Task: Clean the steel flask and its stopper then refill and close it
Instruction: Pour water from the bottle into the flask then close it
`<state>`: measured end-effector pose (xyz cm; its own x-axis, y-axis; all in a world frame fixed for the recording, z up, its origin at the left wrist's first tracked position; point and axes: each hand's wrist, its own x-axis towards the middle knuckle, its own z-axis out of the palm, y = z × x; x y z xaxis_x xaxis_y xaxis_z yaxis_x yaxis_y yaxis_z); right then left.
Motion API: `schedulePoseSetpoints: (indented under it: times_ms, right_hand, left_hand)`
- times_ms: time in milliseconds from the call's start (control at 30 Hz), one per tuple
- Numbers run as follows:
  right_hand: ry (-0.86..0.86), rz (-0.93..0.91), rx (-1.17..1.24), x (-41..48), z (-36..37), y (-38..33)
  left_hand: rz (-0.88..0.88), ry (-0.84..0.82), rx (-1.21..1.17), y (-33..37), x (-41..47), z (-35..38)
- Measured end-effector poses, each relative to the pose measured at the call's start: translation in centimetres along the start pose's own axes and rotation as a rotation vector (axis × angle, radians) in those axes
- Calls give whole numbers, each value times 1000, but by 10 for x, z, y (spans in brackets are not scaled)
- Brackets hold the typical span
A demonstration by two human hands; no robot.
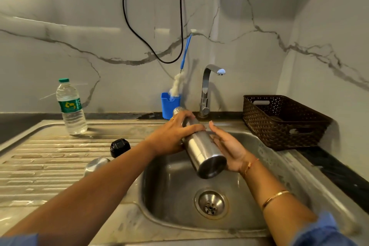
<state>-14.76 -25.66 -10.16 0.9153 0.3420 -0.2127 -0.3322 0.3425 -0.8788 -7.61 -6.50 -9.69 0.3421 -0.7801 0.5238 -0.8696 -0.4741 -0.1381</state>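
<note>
marble-veined wall panels are being shown behind a steel sink unit (60,166), ribbed drainboard on the left. far left on the drainboard a clear plastic water bottle (70,107) with green cap is being kept upright. nearer the basin a black stopper (119,147) is being left on the ribs, with a rounded steel cap (95,166) just beside it, partly hidden by the forearm. at the back a blue holder (169,106) is being used for a white-tipped bottle brush (182,70), next to the tap (206,90). over the basin the steel flask (203,152) is being held tilted, mouth toward the wall, base toward the camera. its neck is being clasped from above by the left hand (171,136), fingers wrapped round it. the right hand (227,144) is being pressed flat and unclenched against the flask's side. far right a brown perforated basket (279,122) is being kept on the dark counter.
</note>
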Motion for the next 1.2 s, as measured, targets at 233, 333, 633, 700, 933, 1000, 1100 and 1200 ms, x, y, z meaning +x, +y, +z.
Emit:
schedulePoseSetpoints:
  times_ms: [233,333,633,700,933,1000,1100,1200]
  right_hand:
    - [-75,-11,-136,11,1,16]
    - [-18,-90,-205,13,18,19]
    - [365,-463,-302,54,65,21]
    - [402,-522,-320,73,80,17]
    - [434,-635,-444,141,124,24]
    - [430,-632,-477,156,132,27]
    - [404,-630,-509,173,140,31]
    - [378,-617,-514,187,141,38]
  left_hand:
    - [136,109,249,-6,-20,4]
    - [-36,130,199,-12,-28,0]
    - [-751,589,88,-70,-114,-81]
    - [-996,735,59,-88,-149,-97]
    - [-1328,855,98,-102,-238,-97]
    - [-1326,853,58,-109,-241,-94]
    - [-1243,776,22,-123,-237,-82]
    - [-1237,684,-40,-138,-233,-69]
